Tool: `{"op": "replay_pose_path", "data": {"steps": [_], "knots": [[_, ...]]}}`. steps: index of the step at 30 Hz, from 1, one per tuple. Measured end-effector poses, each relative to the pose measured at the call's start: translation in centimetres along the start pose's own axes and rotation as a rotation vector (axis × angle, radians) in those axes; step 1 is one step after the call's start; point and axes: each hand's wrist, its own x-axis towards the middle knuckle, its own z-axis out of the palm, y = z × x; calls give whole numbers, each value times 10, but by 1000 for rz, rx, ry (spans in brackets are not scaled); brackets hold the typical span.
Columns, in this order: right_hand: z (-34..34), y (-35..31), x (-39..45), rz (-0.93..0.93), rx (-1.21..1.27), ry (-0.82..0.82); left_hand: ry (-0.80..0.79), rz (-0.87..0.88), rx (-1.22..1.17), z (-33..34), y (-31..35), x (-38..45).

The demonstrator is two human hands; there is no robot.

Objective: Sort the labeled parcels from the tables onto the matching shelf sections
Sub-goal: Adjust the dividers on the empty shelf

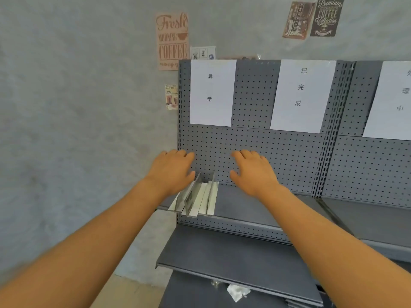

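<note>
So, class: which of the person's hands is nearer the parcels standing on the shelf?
Left. The left hand sits directly above the parcels, thumb beside them; the right hand hovers off to their right.

Left sheet (212, 93) on the pegboard (255, 152): 异常 is printed, top to bottom.
Middle sheet (301, 96): 已完成 is printed, top to bottom.
Right sheet (393, 101): cut by the frame edge; 理 and 中 can be made out.
Pink poster (172, 41) on the wall: "Fresh Morning Coffee" is read.
Dark poster (326, 17): "Premium Coffee Collection" is read.
Brown poster (298, 20): lettering too blurred to be read.
Parcels (195, 200) on the shelf: print too small to be read.
</note>
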Motion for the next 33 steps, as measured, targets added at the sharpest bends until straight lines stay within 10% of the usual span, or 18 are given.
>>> {"op": "replay_pose_path", "data": {"steps": [33], "knots": [[254,-26,135,466,544,-659,-516,-421,-279,243,23,96]]}}
